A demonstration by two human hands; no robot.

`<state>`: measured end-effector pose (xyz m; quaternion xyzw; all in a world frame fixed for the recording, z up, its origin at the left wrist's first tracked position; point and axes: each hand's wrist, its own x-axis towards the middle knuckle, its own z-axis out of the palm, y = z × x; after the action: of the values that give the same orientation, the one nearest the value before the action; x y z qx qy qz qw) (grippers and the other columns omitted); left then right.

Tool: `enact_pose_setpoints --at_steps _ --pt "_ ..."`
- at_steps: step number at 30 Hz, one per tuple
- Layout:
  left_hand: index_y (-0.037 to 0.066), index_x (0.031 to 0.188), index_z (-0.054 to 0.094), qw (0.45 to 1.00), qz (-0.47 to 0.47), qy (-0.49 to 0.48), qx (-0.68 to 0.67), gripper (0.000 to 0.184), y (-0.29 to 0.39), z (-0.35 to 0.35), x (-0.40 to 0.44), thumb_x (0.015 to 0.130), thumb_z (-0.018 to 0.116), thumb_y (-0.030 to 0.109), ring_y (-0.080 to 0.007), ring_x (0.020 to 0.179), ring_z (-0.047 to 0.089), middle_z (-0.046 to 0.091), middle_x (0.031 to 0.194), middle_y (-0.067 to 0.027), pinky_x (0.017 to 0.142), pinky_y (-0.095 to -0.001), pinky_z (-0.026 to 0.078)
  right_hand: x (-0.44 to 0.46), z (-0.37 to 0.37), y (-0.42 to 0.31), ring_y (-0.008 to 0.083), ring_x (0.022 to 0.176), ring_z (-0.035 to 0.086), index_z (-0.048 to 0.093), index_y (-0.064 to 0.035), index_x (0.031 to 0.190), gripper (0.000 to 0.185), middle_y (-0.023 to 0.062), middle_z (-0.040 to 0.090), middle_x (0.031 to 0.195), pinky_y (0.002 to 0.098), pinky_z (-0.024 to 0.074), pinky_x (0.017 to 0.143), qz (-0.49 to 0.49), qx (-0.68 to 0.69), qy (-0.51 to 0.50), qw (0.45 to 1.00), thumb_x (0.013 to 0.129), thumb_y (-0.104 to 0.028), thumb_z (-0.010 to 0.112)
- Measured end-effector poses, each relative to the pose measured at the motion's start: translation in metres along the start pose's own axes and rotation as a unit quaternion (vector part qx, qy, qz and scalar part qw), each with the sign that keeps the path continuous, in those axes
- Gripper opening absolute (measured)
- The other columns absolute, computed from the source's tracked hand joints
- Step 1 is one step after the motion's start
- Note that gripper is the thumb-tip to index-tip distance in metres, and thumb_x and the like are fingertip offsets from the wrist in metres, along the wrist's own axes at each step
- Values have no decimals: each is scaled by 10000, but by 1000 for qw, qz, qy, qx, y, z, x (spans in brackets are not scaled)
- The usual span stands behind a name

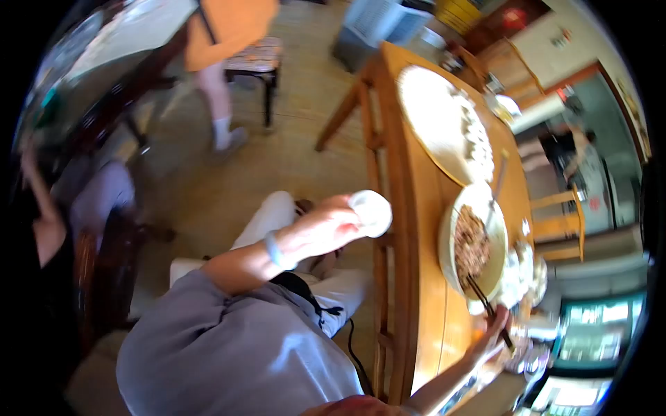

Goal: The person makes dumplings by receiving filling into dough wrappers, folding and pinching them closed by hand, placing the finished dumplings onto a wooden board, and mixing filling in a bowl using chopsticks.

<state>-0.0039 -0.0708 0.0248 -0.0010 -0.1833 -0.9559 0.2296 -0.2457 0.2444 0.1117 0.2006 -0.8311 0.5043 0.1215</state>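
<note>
My left hand (331, 225) is closed on a round white dumpling wrapper (372, 213), held out in front of my lap beside the table edge. Wrapped round a pair of dark chopsticks (479, 291) is my right hand (497, 326). The chopstick tips reach into minced filling (472, 243) in a large pale bowl (446, 239) on the wooden table. A spoon-like handle (498, 179) leans at the bowl's far side. Beyond the bowl, a big round tray (429, 104) carries a row of white dumplings (477, 142) along one side.
The wooden table (430, 312) has its edge close to my knees. White bags or wrapped items (517, 277) lie beside the bowl. Wooden chairs (558, 225) stand across the table. A person in orange (232, 31) stands near a stool (257, 59); another person sits at left.
</note>
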Motion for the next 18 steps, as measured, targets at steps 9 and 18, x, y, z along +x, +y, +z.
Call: enact_pose_setpoints --at_steps 9,18 --pt "-109 1177 417 993 -46 110 20 342 -6 12 6 839 402 -58 -253 1093 530 515 1172 -203 989 -356 426 24 -13 -71 99 675 529 562 -11 829 278 52 542 804 229 482 611 -138 54 -18 989 941 -246 462" --pt "-97 1162 438 993 -53 106 2 304 -22 28 11 866 407 -35 -258 1100 527 516 1171 -207 982 -369 432 39 40 -70 150 744 602 601 33 894 217 84 594 840 301 547 721 -136 88 -140 977 923 -158 502"
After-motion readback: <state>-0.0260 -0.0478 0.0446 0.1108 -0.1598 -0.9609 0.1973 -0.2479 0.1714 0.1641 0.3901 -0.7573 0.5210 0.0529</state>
